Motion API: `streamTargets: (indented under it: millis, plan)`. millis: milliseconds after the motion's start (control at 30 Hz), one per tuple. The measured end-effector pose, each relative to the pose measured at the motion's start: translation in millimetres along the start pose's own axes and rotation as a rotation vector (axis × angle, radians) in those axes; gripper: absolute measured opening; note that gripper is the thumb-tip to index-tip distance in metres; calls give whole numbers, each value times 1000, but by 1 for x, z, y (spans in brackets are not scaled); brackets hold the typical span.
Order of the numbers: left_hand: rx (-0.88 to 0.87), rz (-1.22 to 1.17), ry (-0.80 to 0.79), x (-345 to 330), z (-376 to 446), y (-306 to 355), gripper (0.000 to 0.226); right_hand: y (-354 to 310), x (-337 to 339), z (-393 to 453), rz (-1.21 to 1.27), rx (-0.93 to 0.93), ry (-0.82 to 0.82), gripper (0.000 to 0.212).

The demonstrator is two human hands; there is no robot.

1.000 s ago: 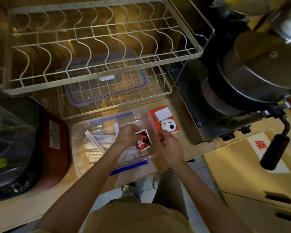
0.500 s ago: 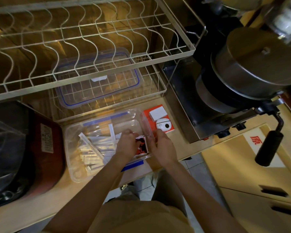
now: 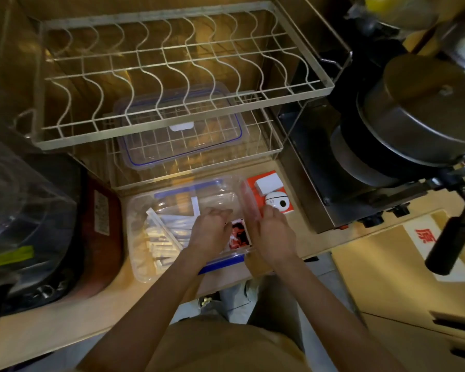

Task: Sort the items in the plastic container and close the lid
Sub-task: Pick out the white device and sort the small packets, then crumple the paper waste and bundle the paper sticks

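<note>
Since the earlier frame both hands have sunk lower into the container [image 3: 145, 237]. Left hand [image 3: 210, 232] and right hand [image 3: 273, 237] flank the red packet [image 3: 239, 234]; grasp indiscernible. Seat it flat beside the white sticks [image 3: 164, 237]; the lid [image 3: 180, 135] waits on the rack [image 3: 266, 146].

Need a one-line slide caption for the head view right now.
Both hands, left hand and right hand, tuck red packets into the open plastic container; its lid waits on the rack.
</note>
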State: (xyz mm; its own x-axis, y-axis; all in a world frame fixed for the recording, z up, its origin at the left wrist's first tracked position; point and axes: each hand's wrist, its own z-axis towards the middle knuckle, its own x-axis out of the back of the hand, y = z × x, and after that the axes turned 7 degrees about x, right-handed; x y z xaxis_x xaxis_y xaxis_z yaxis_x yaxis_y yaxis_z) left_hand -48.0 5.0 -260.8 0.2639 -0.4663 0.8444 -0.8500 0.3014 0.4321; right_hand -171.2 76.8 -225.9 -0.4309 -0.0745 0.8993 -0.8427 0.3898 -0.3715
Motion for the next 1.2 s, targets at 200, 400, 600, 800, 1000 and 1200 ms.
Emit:
streamTargets:
  millis: [200, 400, 600, 800, 1000, 1200]
  plan:
    - [145, -285, 106, 30, -42, -43, 31, -28, 0, 6, 174, 267, 139, 28]
    - [142, -40, 51, 33, -56, -89, 46, -56, -35, 36, 245, 274, -210, 14]
    - [127, 264, -33, 30, -41, -82, 34, -71, -68, 48, 174, 136, -266, 28]
    - [117, 391, -51, 31, -42, -76, 18, -72, -77, 51, 172, 70, -273, 26]
    - [108, 292, 28, 39, -46, -67, 14, -69, -71, 53, 408, 4, -227, 16]
    - [106, 89, 30, 28, -50, -56, 21, -60, -56, 48, 642, 37, -163, 6]
